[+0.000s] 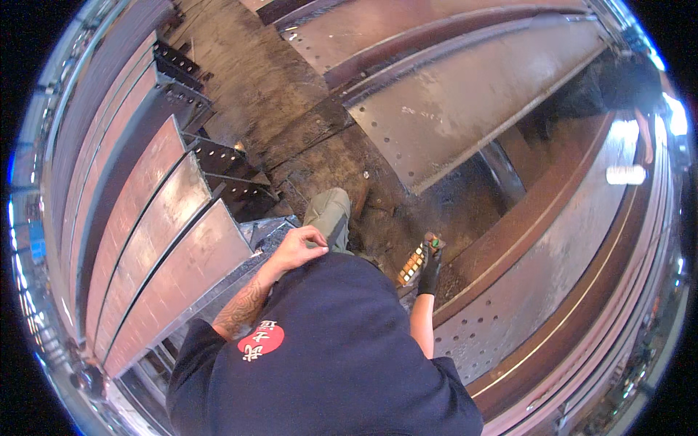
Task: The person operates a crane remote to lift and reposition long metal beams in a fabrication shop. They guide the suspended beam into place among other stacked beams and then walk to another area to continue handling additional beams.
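My left hand (298,247) is bare and hangs over my left thigh, next to the end of a steel beam. Its fingers curl in toward the thumb, and nothing shows in them. A dark glove covers my right hand (431,270), which is closed around a handheld remote control (412,266) out to my right. The control has rows of yellow and orange buttons, with a green and a reddish part near its top end. My fingers hide some of it.
Stacked steel beams (156,247) line my left, with drilled end plates (231,171). Ahead lies a wide beam (465,94) with bolt holes; more beams (523,291) run along my right. Between them is a stained brown floor (269,94), with my boot (329,207) on it.
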A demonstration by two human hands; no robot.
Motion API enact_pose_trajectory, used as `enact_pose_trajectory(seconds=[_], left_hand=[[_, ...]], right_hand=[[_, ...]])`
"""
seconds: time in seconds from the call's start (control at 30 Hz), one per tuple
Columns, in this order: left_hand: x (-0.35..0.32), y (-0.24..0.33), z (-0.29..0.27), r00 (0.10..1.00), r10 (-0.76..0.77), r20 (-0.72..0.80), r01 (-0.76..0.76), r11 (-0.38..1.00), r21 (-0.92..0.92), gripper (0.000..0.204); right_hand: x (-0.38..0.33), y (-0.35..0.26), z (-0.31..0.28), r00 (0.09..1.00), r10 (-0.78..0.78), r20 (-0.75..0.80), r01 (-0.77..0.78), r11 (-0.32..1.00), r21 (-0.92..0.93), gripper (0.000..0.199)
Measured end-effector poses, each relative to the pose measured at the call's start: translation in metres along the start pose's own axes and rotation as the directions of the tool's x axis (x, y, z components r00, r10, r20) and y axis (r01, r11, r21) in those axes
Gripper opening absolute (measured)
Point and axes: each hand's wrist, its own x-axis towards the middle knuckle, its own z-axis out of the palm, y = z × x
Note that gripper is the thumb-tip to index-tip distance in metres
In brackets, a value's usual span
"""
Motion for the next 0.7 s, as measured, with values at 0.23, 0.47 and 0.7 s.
enact_pose_trajectory(seconds=[0.23, 0.47, 0.7], left_hand=[[0.029, -0.038, -0.015, 0.982, -0.101, -0.160, 0.077, 0.985, -0.152, 0.014], [0.065, -0.040, -0.082, 0.827, -0.148, -0.542, 0.053, 0.981, -0.188, 0.014], [0.080, -0.028, -0.154, 0.649, -0.277, -0.708, 0.127, 0.958, -0.259, 0.014]], right_hand=[[0.108, -0.055, 0.042, 0.987, -0.119, 0.103, 0.126, 0.990, -0.061, 0.060], [0.194, -0.204, 0.180, 0.887, -0.045, 0.459, 0.312, 0.791, -0.526, 0.059], [0.267, -0.300, 0.279, 0.828, 0.041, 0.560, 0.461, 0.520, -0.719, 0.076]])
